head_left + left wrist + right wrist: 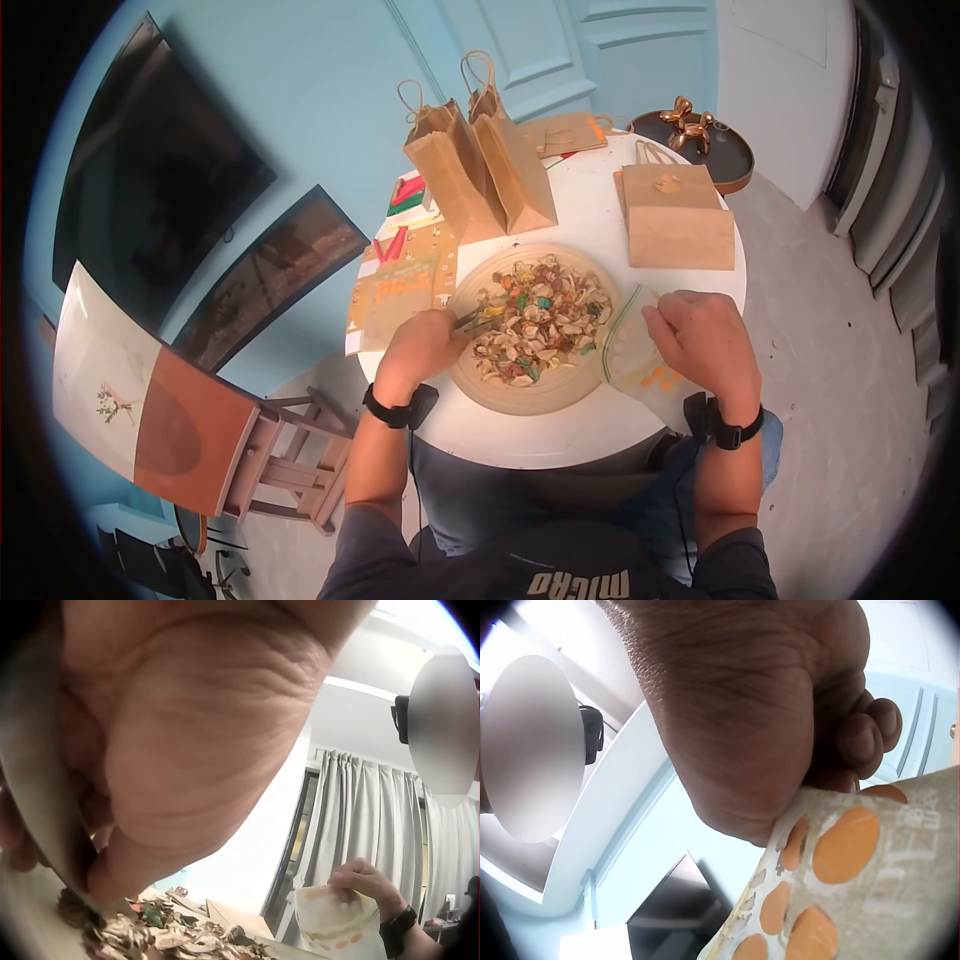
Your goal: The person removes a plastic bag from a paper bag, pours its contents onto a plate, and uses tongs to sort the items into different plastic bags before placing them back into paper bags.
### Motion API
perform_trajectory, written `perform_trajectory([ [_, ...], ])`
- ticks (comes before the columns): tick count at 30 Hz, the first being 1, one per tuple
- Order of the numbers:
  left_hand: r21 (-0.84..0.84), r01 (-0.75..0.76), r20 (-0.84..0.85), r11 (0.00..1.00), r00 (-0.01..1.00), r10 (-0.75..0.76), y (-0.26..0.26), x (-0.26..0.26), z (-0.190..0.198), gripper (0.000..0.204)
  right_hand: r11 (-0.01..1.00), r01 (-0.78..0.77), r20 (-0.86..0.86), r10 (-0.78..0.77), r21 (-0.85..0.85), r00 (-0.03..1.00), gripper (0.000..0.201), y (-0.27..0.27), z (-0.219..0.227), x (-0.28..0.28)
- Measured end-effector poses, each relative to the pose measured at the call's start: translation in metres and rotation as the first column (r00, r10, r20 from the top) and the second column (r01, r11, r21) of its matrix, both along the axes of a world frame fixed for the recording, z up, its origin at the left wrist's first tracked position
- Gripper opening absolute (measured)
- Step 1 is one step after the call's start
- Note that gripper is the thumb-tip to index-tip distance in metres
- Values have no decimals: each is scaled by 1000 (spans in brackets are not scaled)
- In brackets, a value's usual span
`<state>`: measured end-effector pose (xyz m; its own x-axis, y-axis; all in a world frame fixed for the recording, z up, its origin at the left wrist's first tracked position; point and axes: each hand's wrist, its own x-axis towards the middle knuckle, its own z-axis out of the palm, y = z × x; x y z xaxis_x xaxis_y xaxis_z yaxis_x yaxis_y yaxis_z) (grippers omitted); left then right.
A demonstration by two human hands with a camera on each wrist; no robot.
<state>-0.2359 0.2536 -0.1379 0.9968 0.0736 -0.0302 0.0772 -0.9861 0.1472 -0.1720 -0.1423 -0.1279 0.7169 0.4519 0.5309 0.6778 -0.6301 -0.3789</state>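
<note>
My left hand (425, 345) grips metal tongs (37, 757) at the left side of a round, light brown tray (535, 402). Dried potpourri (540, 325), pale petals with bits of green, orange and red, is heaped on that tray. The tongs' tips reach into the heap's left part; fingers hide much of their length. On the other side, my right hand (705, 340) pinches the upper edge of a translucent zip pouch (628, 350) with orange dots. The pouch hangs at the tray's right rim, and its dotted face (847, 847) fills the lower right wrist view.
Two brown paper bags (455, 185) with handles stand behind the tray. Another paper bag (680, 225) lies at the back right. More pouches (395, 300) lie at the left on the white round table (490, 450). A balloon-dog figure (690, 125) sits on a dark side table.
</note>
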Motion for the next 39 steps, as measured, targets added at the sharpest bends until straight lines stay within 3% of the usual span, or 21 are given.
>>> perform_trajectory([
  [3, 22, 71, 112, 997, 991, -73, -4, 3, -15, 33, 1000, -9, 10, 9, 8, 1000, 35, 2, 0, 0],
  [13, 34, 89, 154, 995, 984, -93, -5, -5, -20, 27, 999, -49, 7, 49, -18, 999, 34, 11, -4, 1],
  [21, -64, 133, 208, 989, 971, -117, -23, -19, 15, 21, 997, -78, 6, 78, -18, 997, 31, 19, -8, 1],
  [27, -176, 302, 255, 937, 933, -253, -75, -30, 44, 17, 995, -95, 31, 96, -32, 995, 33, 26, -16, 5],
  [34, -151, 452, 238, 879, 880, -412, -110, -31, 41, 23, 995, -93, 31, 94, -47, 995, 34, 27, -12, 5],
  [39, -164, 390, 117, 906, 920, -375, -101, -34, 47, 30, 996, -80, 42, 81, -24, 996, 35, 24, -12, 6],
])
